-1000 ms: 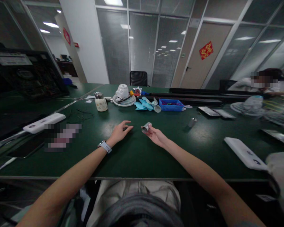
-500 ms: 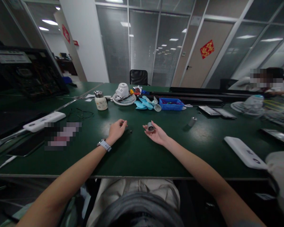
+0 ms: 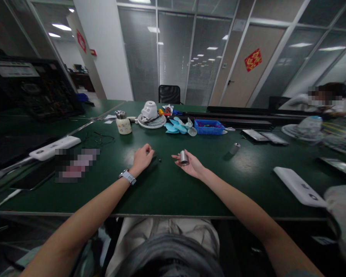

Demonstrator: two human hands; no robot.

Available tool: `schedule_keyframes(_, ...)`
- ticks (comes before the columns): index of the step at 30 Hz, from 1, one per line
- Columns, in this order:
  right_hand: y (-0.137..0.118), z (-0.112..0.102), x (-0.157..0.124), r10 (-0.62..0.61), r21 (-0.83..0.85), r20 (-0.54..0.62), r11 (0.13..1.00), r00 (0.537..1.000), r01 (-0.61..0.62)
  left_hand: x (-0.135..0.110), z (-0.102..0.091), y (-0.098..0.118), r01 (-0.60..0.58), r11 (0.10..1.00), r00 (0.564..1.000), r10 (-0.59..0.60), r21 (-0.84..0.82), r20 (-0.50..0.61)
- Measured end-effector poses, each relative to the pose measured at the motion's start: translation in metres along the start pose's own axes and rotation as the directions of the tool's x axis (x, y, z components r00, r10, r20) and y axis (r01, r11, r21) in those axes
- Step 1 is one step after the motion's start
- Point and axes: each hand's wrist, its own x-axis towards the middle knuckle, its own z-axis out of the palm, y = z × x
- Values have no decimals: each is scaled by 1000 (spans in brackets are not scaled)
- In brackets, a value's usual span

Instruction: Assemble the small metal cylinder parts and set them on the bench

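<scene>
My right hand [image 3: 191, 164] is over the green table, its fingers around a metal socket [image 3: 184, 157], a short silvery cylinder. The socket stands nearly upright in the fingers, with its dark opening turned downward. My left hand [image 3: 143, 157], with a watch on the wrist, is low over the table with its fingers curled in. Thumb and fingertips come together; whatever they may hold is too small to make out. Between the hands lies a tiny dark piece [image 3: 160, 160], nearer the left one. A second metal cylinder [image 3: 235, 148] stands to the right, apart from both hands.
Farther back are a cream bottle [image 3: 123, 125], a white fan part [image 3: 150, 115], blue fan blades [image 3: 177, 126] and a blue tray [image 3: 209, 127]. White power strips [image 3: 298, 186] lie at both sides. A co-worker [image 3: 311, 100] sits at the far right.
My right hand has turned the socket: its pin-filled open end faced me before, and now its smooth side shows. My left hand has barely moved.
</scene>
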Motion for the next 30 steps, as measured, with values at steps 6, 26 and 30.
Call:
schedule_keyframes(6,2,-1,-1,11,67,58,998,998,-14,0,0,1,6,1000,1000,-6,-15,24)
schedule_keyframes(26,2,-3,-1,-18,-86,-8,996,1000,17,-4,-7,3,9,995,997,-2,-96,79)
schedule_keyframes(30,3,-1,0,-37,-79,-36,996,999,34,-4,-5,2,3,999,999,-1,-44,48)
